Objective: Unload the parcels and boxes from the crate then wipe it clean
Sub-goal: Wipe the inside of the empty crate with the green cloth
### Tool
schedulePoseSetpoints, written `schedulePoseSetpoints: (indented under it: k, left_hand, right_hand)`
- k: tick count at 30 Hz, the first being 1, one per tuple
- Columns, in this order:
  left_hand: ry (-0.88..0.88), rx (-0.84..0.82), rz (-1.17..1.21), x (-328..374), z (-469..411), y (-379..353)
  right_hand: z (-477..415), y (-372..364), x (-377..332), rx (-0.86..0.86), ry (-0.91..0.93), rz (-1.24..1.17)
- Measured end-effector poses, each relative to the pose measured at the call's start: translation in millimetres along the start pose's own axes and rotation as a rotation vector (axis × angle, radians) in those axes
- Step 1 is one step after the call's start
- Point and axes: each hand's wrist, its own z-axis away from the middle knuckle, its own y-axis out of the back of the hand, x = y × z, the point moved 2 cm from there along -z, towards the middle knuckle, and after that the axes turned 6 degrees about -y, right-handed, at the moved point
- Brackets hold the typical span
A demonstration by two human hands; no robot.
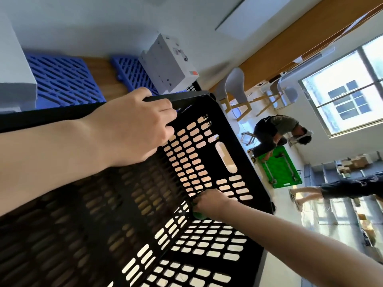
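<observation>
Bright room, black crate (pixel 212 158) filling the frame's centre
Left hand (pixel 141 125) fingers grip its upper rim; right hand (pixel 209 201) fingers clutch a green cloth (pixel 198 214) inside

Green cloth (pixel 199 214): only a sliver shows below the right hand (pixel 210 201). The rest is covered, so its shape can't be told. The tips of that hand's fingers (pixel 200 200) are out of sight against the cloth.

Left hand (pixel 134 123): its fingers (pixel 169 112) curl over the rim of the black crate (pixel 234 125), tips folded from view.

Crate runs off the bottom and left edges.

Large white box (pixel 12 65), far left, cut by the edge.

White boxes (pixel 170 59) on the blue pallets (pixel 60 79): print too small to read. Pallets partly hidden behind crate and arm.

Standing person (pixel 342 188) cropped at the right edge.

Brown boxes (pixel 357 162) far behind, blurred.
</observation>
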Motion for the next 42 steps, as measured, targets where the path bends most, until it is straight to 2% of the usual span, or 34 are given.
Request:
schedulePoseSetpoints:
  k: [4,8,14,17,22,27,34,42]
  left_hand:
    - [0.002,0.027,-0.004,-1,0,3]
    - [0.002,0.044,0.014,-1,1,6]
    - [0.015,0.034,0.032,1,0,6]
    - [0.019,0.015,0.042,1,2,7]
    - [0.009,-0.012,0.021,0,1,5]
    - [0.006,-0.05,-0.01,-1,1,4]
    - [0.015,-0.079,0.006,0,2,5]
    - [0.017,-0.084,0.027,2,1,8]
  right_hand:
    - [-7,4,-3,0.006,0.016,0.044]
    - [51,-6,18,0.05,0.0,-0.098]
    - [130,-9,52,0.002,-0.196,-0.326]
    - [110,0,42,-0.05,-0.187,-0.372]
    - [23,3,7,-0.174,-0.106,-0.353]
    - [-8,2,-10,-0.202,-0.128,-0.34]
    - [67,-3,22,-0.115,-0.237,-0.514]
    - [146,5,39,0.037,-0.462,-0.645]
